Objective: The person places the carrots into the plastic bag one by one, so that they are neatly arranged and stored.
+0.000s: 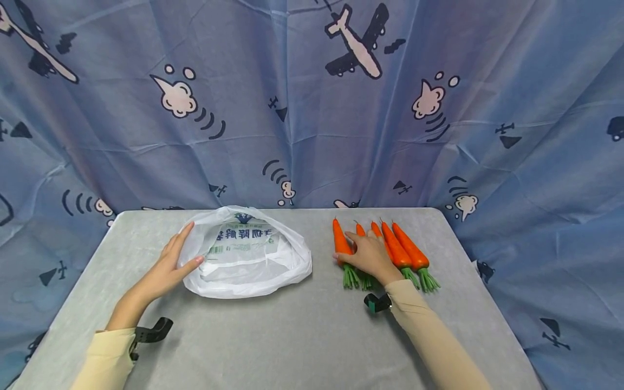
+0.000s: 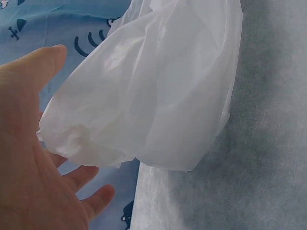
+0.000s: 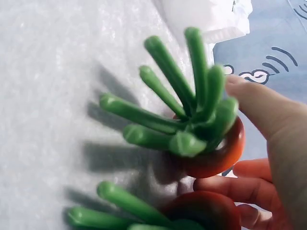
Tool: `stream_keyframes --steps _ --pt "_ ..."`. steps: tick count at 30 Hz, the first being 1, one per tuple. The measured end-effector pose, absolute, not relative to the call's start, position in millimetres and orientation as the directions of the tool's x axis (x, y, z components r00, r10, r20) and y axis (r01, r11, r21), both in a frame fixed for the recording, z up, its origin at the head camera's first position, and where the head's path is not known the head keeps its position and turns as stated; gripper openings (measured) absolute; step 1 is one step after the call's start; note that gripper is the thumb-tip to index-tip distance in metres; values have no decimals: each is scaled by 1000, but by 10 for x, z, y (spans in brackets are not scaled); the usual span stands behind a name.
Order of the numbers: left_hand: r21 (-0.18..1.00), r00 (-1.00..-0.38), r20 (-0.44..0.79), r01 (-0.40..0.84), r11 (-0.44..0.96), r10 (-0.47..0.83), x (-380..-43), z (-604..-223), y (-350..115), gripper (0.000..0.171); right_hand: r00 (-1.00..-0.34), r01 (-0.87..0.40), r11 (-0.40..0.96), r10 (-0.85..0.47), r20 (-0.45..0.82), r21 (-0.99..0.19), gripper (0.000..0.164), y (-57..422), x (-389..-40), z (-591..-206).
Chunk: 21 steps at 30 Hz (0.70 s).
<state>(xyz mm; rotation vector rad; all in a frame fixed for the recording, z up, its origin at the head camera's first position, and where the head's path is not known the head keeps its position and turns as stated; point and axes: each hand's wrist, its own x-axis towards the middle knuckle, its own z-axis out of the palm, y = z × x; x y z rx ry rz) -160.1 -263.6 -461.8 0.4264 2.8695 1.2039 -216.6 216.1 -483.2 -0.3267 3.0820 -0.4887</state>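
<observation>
A white plastic bag point(image 1: 239, 284) with printed characters lies on the table, its wide mouth spread toward me. My left hand point(image 1: 168, 265) is at the bag's left rim, fingers straight and thumb apart; the left wrist view shows the bag's crumpled side point(image 2: 139, 91) beside the palm. On the right, my right hand point(image 1: 371, 255) pinches the leftmost carrot point(image 1: 339, 235), thumb on its left side and fingers on its right. In the right wrist view its green stems point(image 3: 184, 120) point toward the camera. Part of the neighbouring carrot point(image 1: 360, 229) is hidden under this hand.
Several orange carrots point(image 1: 411, 246) with green stems lie in a row, tips away from me. They are on a grey-covered table point(image 1: 287, 341). Behind it hangs a blue curtain point(image 1: 312, 108) with airplane prints.
</observation>
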Motion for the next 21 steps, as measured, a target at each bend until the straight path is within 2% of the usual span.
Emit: stream_keyframes --steps 21 --pt "706 -968 84 224 672 235 -1579 -4629 -2659 87 -970 -227 897 -242 7 -379 89 2074 -2158 -4953"
